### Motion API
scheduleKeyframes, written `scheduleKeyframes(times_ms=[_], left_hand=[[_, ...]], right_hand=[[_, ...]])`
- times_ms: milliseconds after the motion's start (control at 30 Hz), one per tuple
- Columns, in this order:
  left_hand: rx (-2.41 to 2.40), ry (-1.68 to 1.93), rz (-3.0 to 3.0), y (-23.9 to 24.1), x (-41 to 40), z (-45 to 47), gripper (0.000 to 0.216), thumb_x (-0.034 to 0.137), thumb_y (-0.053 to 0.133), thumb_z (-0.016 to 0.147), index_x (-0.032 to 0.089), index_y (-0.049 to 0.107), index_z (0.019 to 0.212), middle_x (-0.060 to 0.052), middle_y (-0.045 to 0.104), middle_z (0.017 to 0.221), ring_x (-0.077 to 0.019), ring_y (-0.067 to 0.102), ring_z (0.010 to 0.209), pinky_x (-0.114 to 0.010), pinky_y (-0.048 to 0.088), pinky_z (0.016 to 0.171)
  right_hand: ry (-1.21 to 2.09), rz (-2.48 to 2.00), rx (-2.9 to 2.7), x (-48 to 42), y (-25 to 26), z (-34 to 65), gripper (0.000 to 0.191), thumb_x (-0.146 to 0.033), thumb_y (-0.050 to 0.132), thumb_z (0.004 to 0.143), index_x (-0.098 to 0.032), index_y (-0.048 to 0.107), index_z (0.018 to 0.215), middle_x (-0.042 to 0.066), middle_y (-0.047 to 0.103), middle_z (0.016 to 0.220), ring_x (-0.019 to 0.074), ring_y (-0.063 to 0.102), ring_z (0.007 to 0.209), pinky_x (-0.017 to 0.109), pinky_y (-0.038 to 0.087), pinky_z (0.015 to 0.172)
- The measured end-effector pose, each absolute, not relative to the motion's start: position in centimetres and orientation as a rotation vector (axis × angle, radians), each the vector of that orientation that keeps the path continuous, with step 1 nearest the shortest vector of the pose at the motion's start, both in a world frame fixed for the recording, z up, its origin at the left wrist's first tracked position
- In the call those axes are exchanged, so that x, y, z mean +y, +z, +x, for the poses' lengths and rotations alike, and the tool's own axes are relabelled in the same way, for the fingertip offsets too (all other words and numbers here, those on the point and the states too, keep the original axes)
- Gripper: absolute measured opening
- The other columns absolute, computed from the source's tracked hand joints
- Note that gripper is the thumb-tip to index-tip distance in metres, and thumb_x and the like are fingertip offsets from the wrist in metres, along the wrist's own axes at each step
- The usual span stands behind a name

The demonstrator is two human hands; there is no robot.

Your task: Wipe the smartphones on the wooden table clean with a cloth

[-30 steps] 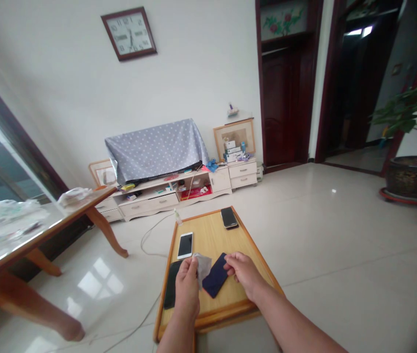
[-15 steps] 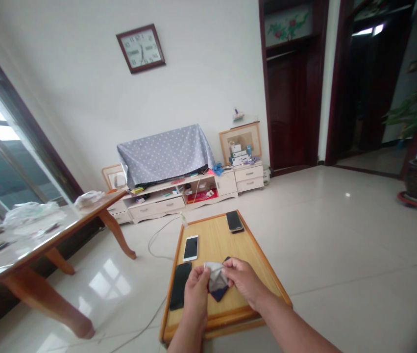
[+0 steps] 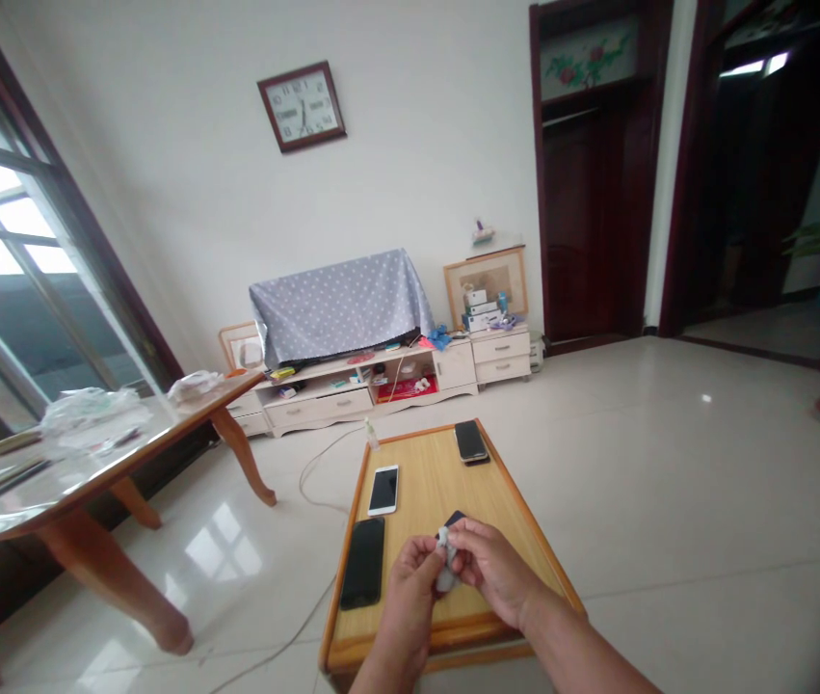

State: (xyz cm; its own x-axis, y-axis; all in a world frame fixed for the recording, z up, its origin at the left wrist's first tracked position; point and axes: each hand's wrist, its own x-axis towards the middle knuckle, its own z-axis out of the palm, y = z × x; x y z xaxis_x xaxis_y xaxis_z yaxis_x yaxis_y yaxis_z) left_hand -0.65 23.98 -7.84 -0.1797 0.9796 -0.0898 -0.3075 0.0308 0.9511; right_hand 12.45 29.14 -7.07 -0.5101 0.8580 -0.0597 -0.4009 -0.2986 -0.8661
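Observation:
A small light grey cloth (image 3: 445,576) is bunched up between my two hands, above the near part of a low wooden table (image 3: 424,482). My left hand (image 3: 413,583) pinches it from the left. On the other side, my right hand (image 3: 488,564) pinches it with thumb and fingers. Under the hands lies a dark flat thing (image 3: 455,518), mostly covered, so its kind cannot be told. Left of my left hand is a large black phone (image 3: 363,564). A white phone (image 3: 383,490) with a dark screen lies beyond it.
At the table's far right corner lies a dark phone (image 3: 471,440) on another flat dark thing. A small clear bottle (image 3: 371,434) stands at the far left corner. A cable (image 3: 303,487) runs over the floor. A larger table (image 3: 185,410) with plastic bags stands at left.
The grey cloth was spread between my fingers and is now crumpled into a narrow bunch. My hands have come closer together. The camera view has shifted slightly left.

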Motion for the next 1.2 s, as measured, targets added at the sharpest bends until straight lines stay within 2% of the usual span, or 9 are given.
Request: scheduleKeyframes(times_ms=[133,267,400,533,633,767,933,1067,1200], left_hand=[[1.146,1.492,0.735,-8.6,24.2,-0.8,0.036,0.036,0.082,0.067,0.020,0.053,0.080,0.003,0.061,0.065,-0.0087,0.053,0.055,-0.020,0.034,0.054],[1.151,1.537,0.698,-8.8,24.4,-1.0,0.041,0.035,0.083,0.063,0.021,0.050,0.083,0.006,0.058,0.064,-0.0077,0.051,0.052,-0.020,0.034,0.051],[1.162,1.578,0.664,-8.7,24.6,-1.2,0.043,0.039,0.083,0.061,0.021,0.050,0.081,0.006,0.057,0.064,-0.0084,0.052,0.053,-0.020,0.034,0.050],[1.184,1.555,0.679,-8.9,24.7,-1.4,0.040,0.044,0.081,0.064,0.020,0.053,0.080,0.005,0.056,0.063,-0.0084,0.051,0.052,-0.021,0.036,0.050],[1.230,1.511,0.714,-9.2,24.7,-1.7,0.040,0.048,0.078,0.070,0.018,0.059,0.089,0.002,0.062,0.069,-0.0096,0.057,0.058,-0.022,0.041,0.056],[1.380,1.486,0.837,-9.9,24.9,-3.2,0.050,0.055,0.070,0.075,0.017,0.061,0.107,-0.008,0.071,0.095,-0.0193,0.068,0.086,-0.032,0.050,0.079],[1.702,1.468,1.056,-11.6,24.3,-5.8,0.052,0.051,0.072,0.071,0.019,0.062,0.110,-0.010,0.069,0.107,-0.0300,0.059,0.112,-0.044,0.039,0.102],[2.172,0.968,1.615,-12.9,23.7,-6.4,0.070,0.046,0.071,0.070,0.023,0.052,0.133,-0.011,0.061,0.131,-0.0321,0.046,0.130,-0.043,0.029,0.107],[2.297,0.533,1.796,-13.3,24.0,-6.1,0.093,0.051,0.072,0.066,0.021,0.037,0.146,-0.013,0.053,0.142,-0.0324,0.040,0.134,-0.042,0.026,0.107]], right_hand=[[1.772,-0.789,-1.140,29.3,-7.5,12.2,0.013,-0.031,0.066,0.076,-0.019,0.062,0.076,-0.002,0.058,0.065,0.0115,0.050,0.059,0.022,0.035,0.052],[1.394,-0.878,-1.337,29.5,-8.0,12.0,0.020,-0.028,0.069,0.074,-0.021,0.071,0.093,0.003,0.069,0.091,0.0195,0.062,0.083,0.028,0.048,0.073],[1.283,-0.758,-1.649,29.2,-8.1,11.8,0.022,-0.027,0.061,0.084,-0.024,0.078,0.097,0.007,0.072,0.100,0.0244,0.065,0.094,0.034,0.051,0.085],[1.118,-0.730,-1.756,29.0,-8.7,11.5,0.031,-0.023,0.067,0.081,-0.030,0.076,0.110,0.007,0.071,0.109,0.0256,0.065,0.100,0.036,0.049,0.092],[1.036,-0.815,-1.729,29.6,-9.4,11.5,0.024,-0.023,0.063,0.084,-0.029,0.077,0.102,0.006,0.073,0.101,0.0247,0.065,0.095,0.036,0.048,0.090],[1.070,-0.954,-1.554,31.2,-10.5,11.9,0.016,-0.029,0.061,0.085,-0.025,0.075,0.093,0.005,0.074,0.090,0.0231,0.066,0.084,0.033,0.049,0.079],[1.202,-1.086,-1.328,33.3,-12.4,12.3,0.022,-0.041,0.063,0.083,-0.020,0.065,0.090,0.004,0.071,0.073,0.0195,0.064,0.066,0.028,0.047,0.060],[1.224,-1.119,-1.357,34.0,-13.6,11.7,0.024,-0.042,0.060,0.083,-0.019,0.063,0.088,0.004,0.071,0.072,0.0176,0.064,0.062,0.026,0.046,0.057],[1.209,-1.166,-1.454,33.8,-14.4,10.8,0.021,-0.039,0.056,0.083,-0.019,0.061,0.090,0.002,0.071,0.071,0.0163,0.063,0.060,0.025,0.045,0.056]])
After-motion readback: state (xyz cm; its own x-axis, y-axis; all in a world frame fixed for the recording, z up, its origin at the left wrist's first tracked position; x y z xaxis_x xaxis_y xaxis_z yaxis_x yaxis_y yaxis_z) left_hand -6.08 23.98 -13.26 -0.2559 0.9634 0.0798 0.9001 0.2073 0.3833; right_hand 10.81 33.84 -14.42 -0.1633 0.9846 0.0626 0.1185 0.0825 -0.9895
